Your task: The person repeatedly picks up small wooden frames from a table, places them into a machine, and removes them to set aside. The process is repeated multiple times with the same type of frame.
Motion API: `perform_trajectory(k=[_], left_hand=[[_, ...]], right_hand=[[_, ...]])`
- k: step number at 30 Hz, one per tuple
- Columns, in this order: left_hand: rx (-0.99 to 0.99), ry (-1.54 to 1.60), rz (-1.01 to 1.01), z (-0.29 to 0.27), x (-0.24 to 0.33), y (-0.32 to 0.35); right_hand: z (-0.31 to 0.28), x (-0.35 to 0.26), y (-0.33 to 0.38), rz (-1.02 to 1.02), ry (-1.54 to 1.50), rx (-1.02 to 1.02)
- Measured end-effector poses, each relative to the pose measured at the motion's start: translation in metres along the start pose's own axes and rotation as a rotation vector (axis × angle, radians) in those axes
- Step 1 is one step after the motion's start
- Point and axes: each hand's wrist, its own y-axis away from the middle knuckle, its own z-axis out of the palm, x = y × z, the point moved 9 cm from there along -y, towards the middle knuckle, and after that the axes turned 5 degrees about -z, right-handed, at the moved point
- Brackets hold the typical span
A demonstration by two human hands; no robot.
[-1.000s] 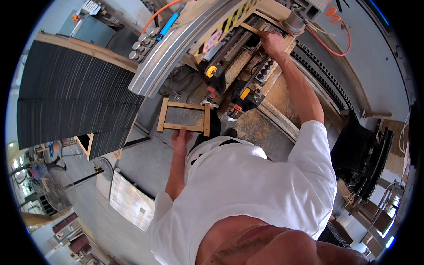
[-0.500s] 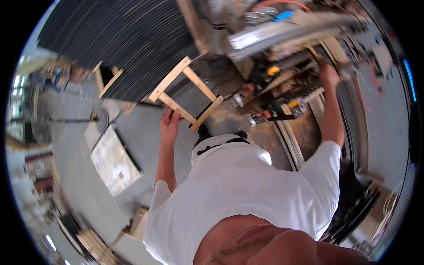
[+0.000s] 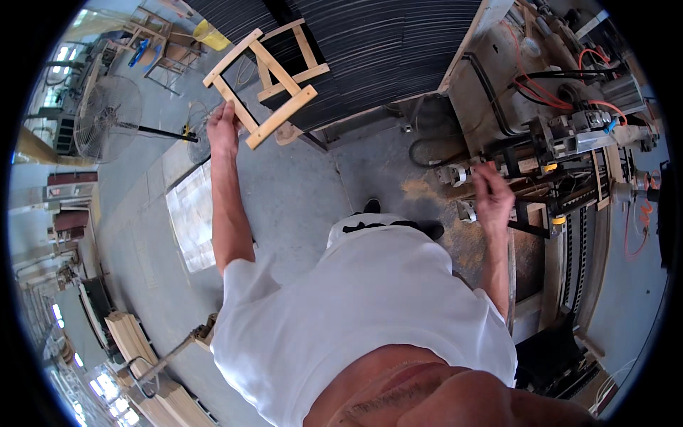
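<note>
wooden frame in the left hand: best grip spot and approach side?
Probably the long outer rail of the wooden frame, where the left hand already grips it, coming from the person's side. That rail is straight and bare; the crossbars crowd the far side near the black slatted surface.

A workshop with a grey concrete floor, sawdust scattered near a woodworking machine strung with orange hoses on the right. A standing fan is at upper left, stacked wooden boards lie lower left, and a dark ribbed panel stretches across the top
</note>
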Motion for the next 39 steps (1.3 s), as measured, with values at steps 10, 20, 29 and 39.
perform_trajectory(k=[10, 20, 29, 39], left_hand=[[-0.102, -0.211, -0.031, 0.063, -0.017, -0.136], [-0.157, -1.037, 0.909, 0.152, 0.077, 0.021], [-0.510, -1.262, 0.583, 0.191, 0.032, 0.002], [-0.719, -1.484, 0.711, 0.203, 0.000, -0.038]], right_hand=[[0.098, 0.095, 0.108, 0.436, 0.236, -0.309], [0.112, 0.122, 0.179, 0.645, 0.153, -0.279], [0.072, 0.139, 0.202, 0.680, 0.106, -0.085], [-0.032, 0.122, 0.271, 0.743, 0.286, -0.046]])
